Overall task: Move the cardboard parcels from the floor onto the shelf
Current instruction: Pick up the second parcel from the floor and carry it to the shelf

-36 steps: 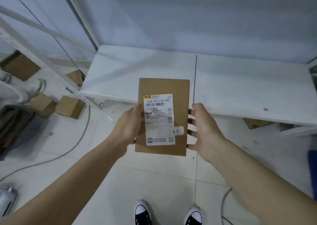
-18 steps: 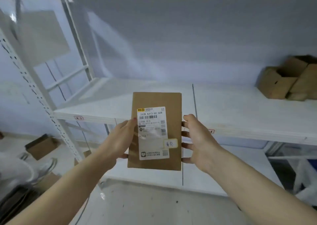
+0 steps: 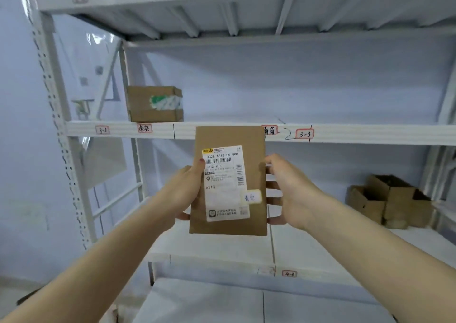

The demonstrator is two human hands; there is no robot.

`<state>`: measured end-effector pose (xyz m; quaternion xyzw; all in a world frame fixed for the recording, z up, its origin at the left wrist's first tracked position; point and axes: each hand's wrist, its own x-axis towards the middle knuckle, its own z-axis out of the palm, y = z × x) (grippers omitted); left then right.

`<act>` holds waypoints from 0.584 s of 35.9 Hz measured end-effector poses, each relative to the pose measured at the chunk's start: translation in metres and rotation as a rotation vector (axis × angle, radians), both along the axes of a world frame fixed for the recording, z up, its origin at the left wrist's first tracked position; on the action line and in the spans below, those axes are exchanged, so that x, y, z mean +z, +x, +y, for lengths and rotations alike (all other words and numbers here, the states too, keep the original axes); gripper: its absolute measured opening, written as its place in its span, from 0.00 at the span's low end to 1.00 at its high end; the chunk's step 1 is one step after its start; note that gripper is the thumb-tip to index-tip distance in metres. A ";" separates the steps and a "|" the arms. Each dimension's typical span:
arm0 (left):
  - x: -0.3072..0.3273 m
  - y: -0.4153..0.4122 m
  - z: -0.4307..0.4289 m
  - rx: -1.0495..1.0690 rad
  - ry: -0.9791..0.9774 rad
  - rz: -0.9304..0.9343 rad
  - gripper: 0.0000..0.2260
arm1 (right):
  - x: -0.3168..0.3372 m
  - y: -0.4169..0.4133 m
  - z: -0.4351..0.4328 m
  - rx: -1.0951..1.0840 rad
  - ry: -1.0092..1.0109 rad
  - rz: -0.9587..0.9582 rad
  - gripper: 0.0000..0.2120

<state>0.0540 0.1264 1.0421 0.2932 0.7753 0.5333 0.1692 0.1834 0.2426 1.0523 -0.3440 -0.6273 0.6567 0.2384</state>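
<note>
I see both hands — left hand (image 3: 183, 192), right hand (image 3: 292, 192) — grasping the parcel (image 3: 228, 181) mid-frame (label facing me) before the shelf (image 3: 370, 134).

The flat cardboard parcel (image 3: 228, 182), a second ago held low over the floor tiles, has risen in both hands; its top edge now overlaps the front lip of the shelf labelled 3-3 (image 3: 370, 135), with the taped box (image 3: 155, 103) newly visible upper left of it.

A flat brown parcel (image 3: 228, 182) with a white label is upright in front of the white shelf (image 3: 370, 134).
</note>
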 end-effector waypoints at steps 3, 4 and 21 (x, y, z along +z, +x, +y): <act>0.023 0.008 0.001 -0.007 0.029 0.045 0.19 | 0.021 0.008 0.003 -0.015 0.023 0.016 0.13; 0.030 0.010 0.003 -0.010 0.044 0.054 0.19 | 0.028 0.012 0.004 -0.020 0.031 0.019 0.13; 0.146 0.016 0.103 -0.063 0.292 0.217 0.19 | 0.140 0.014 0.083 -0.168 0.130 0.126 0.10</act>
